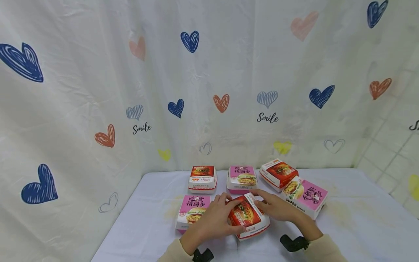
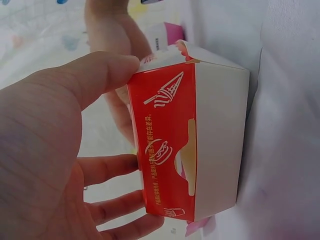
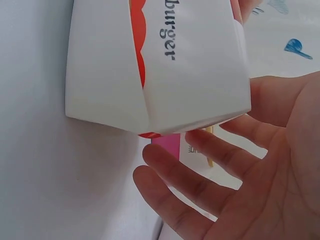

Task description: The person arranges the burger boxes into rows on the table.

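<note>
Between both hands, in the head view, sits a red-and-white burger box (image 1: 250,214), turned at an angle on the table. My left hand (image 1: 216,218) spans its left part, and the left wrist view shows the thumb and fingertips gripping the top edges of the box (image 2: 220,135). My right hand (image 1: 276,206) is at its back right corner. Seen from the right wrist, the fingers are spread and fairly straight beside the white side of the box (image 3: 107,70), some of them apart from it. A pink burger box (image 1: 196,204) is partly hidden behind my left hand.
At the back of the white-covered table (image 1: 137,218) stand a red box (image 1: 202,180), a pink box (image 1: 242,180) and another red box (image 1: 278,174). A pink box (image 1: 306,196) lies angled at right. A heart-printed curtain (image 1: 229,72) hangs behind.
</note>
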The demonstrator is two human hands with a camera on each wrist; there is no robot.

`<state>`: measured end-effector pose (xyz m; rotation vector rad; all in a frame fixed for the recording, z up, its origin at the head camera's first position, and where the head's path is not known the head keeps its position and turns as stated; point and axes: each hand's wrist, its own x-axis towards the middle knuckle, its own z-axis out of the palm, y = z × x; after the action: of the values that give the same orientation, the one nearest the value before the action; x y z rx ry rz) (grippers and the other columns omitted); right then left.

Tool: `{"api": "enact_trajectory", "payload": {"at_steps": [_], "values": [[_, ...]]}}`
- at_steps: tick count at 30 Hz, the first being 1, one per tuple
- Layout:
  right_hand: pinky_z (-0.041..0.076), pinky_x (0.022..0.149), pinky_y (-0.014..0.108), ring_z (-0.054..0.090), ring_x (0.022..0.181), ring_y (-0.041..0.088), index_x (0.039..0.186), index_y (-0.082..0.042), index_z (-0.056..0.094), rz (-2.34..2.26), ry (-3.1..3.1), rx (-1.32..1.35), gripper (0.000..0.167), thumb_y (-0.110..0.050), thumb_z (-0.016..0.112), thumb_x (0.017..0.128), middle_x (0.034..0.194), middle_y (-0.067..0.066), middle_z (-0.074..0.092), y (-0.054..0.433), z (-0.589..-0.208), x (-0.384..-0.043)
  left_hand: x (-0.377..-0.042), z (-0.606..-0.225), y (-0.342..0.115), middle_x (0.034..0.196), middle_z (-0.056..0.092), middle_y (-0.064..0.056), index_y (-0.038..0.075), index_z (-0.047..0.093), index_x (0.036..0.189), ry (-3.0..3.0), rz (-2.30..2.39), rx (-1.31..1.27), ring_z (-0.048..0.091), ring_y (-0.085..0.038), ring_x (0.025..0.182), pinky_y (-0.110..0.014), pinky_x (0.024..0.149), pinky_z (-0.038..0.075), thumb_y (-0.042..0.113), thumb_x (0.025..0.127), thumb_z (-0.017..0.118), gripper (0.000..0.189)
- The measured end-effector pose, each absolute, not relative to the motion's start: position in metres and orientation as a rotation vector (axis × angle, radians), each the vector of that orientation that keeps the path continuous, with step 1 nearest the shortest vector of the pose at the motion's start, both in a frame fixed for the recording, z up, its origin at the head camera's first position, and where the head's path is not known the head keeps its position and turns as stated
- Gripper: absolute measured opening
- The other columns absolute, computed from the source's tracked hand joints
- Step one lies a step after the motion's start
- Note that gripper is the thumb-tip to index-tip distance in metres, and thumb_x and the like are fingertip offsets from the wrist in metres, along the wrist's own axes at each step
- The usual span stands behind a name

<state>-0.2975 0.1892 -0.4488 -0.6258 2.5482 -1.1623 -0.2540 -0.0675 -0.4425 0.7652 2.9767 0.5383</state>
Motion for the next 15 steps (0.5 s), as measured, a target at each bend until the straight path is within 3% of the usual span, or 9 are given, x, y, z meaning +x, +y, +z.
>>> {"api": "enact_trajectory", "payload": {"at_steps": [6,15], "values": [[0.05,0.099,0.063,0.055,0.132,0.044,0.154,-0.017,0.044,-1.156,2.56,-0.604,0.056,-0.039,0.056,0.105,0.155,0.018,0.049,0.1902,-0.4495,-0.2985,-0.2554,-0.4417,-0.0694,0.142,0.05,0.003,0.037,0.051,0.148,3.003,0.489,0.798,0.047,-0.018,0.125,-0.045,0.103,0.05,0.069,0.082,0.072,0.076],[0.052,0.098,0.061,0.056,0.13,0.043,0.152,-0.013,0.046,-1.126,2.583,-0.61,0.055,-0.039,0.056,0.105,0.153,0.018,0.05,0.1915,-0.4489,-0.2994,-0.26,-0.4436,-0.0737,0.152,0.049,0.005,0.031,0.054,0.145,2.996,0.476,0.857,0.048,-0.019,0.134,-0.047,0.113,0.043,0.06,0.088,0.071,0.066]]}}
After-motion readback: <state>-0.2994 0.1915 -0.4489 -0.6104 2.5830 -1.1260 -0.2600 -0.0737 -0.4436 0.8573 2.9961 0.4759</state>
